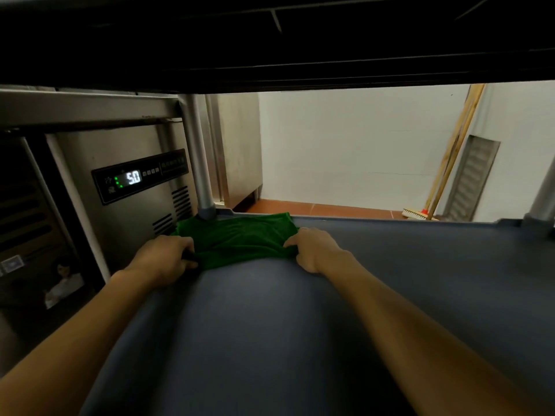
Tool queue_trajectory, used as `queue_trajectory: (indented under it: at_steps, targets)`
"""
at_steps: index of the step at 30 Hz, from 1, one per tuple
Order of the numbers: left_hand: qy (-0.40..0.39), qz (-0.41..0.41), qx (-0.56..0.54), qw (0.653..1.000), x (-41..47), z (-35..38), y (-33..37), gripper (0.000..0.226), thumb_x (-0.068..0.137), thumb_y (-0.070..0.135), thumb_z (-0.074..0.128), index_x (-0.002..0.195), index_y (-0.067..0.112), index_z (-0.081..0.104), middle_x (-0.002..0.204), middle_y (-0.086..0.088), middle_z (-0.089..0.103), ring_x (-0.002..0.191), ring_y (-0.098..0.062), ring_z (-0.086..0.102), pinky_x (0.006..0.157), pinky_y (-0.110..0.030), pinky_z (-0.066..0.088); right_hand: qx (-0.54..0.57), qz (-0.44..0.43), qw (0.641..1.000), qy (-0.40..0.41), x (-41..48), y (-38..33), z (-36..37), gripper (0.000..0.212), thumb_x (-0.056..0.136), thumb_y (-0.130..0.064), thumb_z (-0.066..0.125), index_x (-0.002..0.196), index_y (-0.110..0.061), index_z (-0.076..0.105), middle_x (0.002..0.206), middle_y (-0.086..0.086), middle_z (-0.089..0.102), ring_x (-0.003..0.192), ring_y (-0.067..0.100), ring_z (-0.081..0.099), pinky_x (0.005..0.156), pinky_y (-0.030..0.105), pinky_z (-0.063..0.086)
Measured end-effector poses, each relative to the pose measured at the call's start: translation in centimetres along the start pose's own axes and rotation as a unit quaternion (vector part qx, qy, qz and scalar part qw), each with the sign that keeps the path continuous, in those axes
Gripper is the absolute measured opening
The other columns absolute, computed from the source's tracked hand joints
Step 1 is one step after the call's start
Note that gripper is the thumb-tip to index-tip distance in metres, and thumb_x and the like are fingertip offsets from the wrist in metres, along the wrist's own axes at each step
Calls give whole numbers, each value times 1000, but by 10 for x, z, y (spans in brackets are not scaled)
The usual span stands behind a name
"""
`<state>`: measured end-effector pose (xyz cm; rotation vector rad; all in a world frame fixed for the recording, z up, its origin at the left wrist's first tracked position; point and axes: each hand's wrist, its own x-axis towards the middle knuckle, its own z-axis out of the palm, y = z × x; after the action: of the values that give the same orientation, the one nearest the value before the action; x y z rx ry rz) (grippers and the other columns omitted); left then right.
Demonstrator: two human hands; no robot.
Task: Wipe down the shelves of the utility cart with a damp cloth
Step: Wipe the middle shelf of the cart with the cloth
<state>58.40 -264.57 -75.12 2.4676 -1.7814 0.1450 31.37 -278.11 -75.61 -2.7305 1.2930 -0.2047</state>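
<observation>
A green cloth [237, 238] lies spread on the grey cart shelf [405, 280], at its far left corner beside the cart's metal post [198, 163]. My left hand [163, 259] grips the cloth's near left edge with curled fingers. My right hand [315, 249] grips its near right edge the same way. Both forearms reach across the shelf from the near side. The dark underside of the shelf above [270, 40] fills the top of the view.
A steel refrigerated unit with a lit display [132, 178] reading 5.0 stands close on the left. Beyond the shelf are a white wall, red floor tiles [315, 209], a broom [420, 213] and a metal grille [471, 181] leaning at the right. A second cart post [543, 199] rises far right.
</observation>
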Motion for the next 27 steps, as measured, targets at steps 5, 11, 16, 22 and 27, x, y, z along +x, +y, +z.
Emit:
queue_trajectory:
  at_steps: [5,11,16,22,27]
  targets:
    - [-9,6,-8,1000,-18,-4,-3,14,91,35,67,103,30,62,112,0,67,106,-22,61,83,-31,45,5,-6,1000,-13,-19,-6,-4,50,94,-10,49,139,-32,54,141,6,51,125,29,51,108,38,41]
    - [-16,13,-25,999,-42,-6,-6,23,91,29,65,114,24,64,116,-6,68,108,-27,62,90,-35,51,24,-10,999,-30,-39,-16,-7,51,94,-5,45,140,-25,54,147,7,47,130,30,47,111,37,37]
    - [-6,27,-39,999,-63,-4,-8,17,92,27,63,110,26,64,111,-4,67,103,-25,62,88,-39,51,15,-16,998,-53,-57,-25,-10,50,96,-7,43,142,-25,52,146,8,46,128,30,47,109,36,36]
    - [-10,30,-41,999,-88,-9,-8,18,94,27,61,112,27,63,112,-4,65,104,-24,61,90,-40,51,15,-16,998,-65,-79,-31,-7,52,94,-4,42,141,-24,53,147,9,46,130,30,46,112,35,36]
    - [0,38,-23,999,-115,-11,-6,19,93,28,60,112,26,63,112,-7,65,104,-29,61,86,-37,50,9,-27,998,-49,-102,-36,-5,55,92,-2,42,139,-26,56,141,11,51,126,31,49,104,31,38]
